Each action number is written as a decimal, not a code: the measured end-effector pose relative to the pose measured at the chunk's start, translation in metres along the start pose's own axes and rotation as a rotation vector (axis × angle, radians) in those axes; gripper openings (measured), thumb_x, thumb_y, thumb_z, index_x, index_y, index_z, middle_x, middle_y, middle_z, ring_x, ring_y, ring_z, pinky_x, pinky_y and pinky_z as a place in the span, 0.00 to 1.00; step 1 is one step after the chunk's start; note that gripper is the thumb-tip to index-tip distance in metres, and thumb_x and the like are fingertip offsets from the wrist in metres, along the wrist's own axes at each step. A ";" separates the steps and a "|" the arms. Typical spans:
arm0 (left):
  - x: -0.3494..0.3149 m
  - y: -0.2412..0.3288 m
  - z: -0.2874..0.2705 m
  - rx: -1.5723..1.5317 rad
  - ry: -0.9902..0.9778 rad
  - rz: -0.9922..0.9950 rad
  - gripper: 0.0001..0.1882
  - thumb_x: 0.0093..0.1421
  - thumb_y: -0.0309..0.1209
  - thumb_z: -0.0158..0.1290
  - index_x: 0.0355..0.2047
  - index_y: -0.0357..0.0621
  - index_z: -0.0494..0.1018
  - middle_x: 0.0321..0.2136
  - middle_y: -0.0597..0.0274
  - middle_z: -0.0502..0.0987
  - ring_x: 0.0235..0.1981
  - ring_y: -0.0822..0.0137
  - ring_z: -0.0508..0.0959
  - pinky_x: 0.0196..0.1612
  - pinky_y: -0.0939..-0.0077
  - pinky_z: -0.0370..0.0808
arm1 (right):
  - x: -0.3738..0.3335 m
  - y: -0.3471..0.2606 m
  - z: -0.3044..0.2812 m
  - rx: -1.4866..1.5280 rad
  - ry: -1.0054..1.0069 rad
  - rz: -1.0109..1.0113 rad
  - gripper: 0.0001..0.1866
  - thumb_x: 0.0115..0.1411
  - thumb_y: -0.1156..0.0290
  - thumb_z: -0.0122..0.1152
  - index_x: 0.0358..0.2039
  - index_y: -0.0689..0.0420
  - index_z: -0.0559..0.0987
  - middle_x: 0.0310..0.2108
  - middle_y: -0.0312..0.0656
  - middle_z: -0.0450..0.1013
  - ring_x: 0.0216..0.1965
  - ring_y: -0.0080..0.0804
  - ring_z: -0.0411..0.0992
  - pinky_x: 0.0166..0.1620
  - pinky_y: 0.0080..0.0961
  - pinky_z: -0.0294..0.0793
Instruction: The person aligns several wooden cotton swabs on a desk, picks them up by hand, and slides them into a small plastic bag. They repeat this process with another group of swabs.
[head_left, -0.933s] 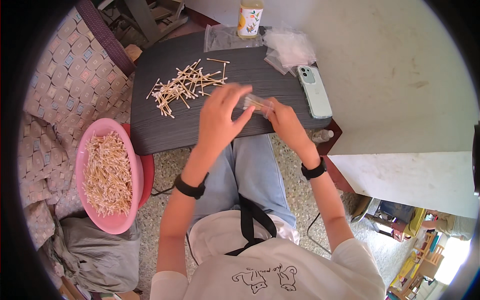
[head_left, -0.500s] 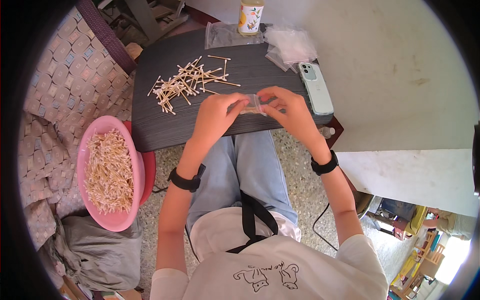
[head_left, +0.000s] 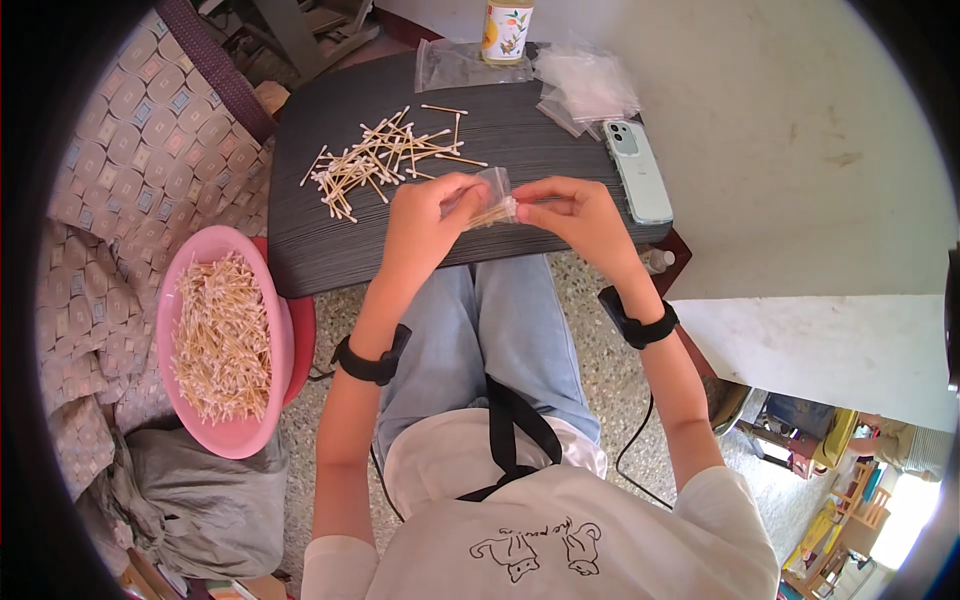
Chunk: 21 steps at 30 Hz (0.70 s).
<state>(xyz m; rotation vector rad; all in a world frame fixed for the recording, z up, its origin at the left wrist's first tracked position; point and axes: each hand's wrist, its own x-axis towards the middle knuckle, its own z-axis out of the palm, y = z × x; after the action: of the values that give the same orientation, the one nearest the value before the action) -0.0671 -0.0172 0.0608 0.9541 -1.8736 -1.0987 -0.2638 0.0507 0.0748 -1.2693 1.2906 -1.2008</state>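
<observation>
Over the near part of the dark table, a small clear zip bag (head_left: 491, 206) with several cotton swabs lying inside is held between both hands. My left hand (head_left: 430, 215) grips the bag's left side, thumb and fingers closed on the plastic. At the bag's right end, my right hand (head_left: 575, 215) pinches it near the white swab tips. Just beyond my left hand lies a loose pile of cotton swabs (head_left: 375, 165) with wooden sticks and white tips.
A pink basin (head_left: 282, 345) full of cotton swabs stands left of the dark table (head_left: 330, 255). Clear bags (head_left: 590, 85), a pale green phone (head_left: 640, 178) and a bottle with a fruit label (head_left: 507, 35) sit at the table's far and right side. A wall (head_left: 780, 200) rises on the right.
The bag has tilted, its clear upper part now leaning up beside my left fingers. My right hand has shifted from the bag's upper edge to its right end.
</observation>
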 end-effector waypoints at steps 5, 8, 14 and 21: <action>-0.001 0.002 -0.004 -0.026 -0.036 -0.026 0.11 0.62 0.29 0.54 0.39 0.32 0.77 0.29 0.59 0.82 0.30 0.76 0.79 0.36 0.82 0.75 | -0.001 0.004 0.004 -0.099 -0.072 -0.038 0.12 0.56 0.79 0.64 0.41 0.67 0.79 0.36 0.41 0.77 0.38 0.23 0.76 0.44 0.18 0.76; -0.003 0.005 -0.003 -0.032 -0.060 -0.062 0.11 0.62 0.29 0.54 0.38 0.32 0.77 0.29 0.60 0.81 0.30 0.77 0.79 0.35 0.83 0.75 | 0.003 0.011 0.009 -0.116 -0.080 -0.170 0.09 0.54 0.77 0.65 0.35 0.67 0.81 0.34 0.40 0.77 0.36 0.24 0.77 0.39 0.19 0.77; -0.007 0.009 -0.007 -0.105 -0.075 -0.034 0.10 0.61 0.28 0.55 0.38 0.32 0.77 0.29 0.61 0.81 0.30 0.77 0.79 0.34 0.82 0.76 | 0.011 0.016 0.011 0.213 -0.125 0.030 0.13 0.55 0.76 0.63 0.41 0.65 0.76 0.34 0.38 0.76 0.35 0.22 0.75 0.40 0.20 0.76; -0.008 0.016 -0.014 0.021 -0.052 0.112 0.07 0.58 0.25 0.57 0.36 0.35 0.79 0.28 0.63 0.76 0.31 0.73 0.77 0.33 0.82 0.76 | 0.014 0.005 0.017 0.307 -0.328 0.223 0.13 0.57 0.73 0.61 0.41 0.63 0.75 0.35 0.40 0.76 0.32 0.22 0.75 0.37 0.19 0.76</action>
<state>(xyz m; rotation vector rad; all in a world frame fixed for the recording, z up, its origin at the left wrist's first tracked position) -0.0546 -0.0094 0.0782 0.8283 -1.9594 -1.0479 -0.2479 0.0360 0.0681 -1.0177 0.9384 -0.9433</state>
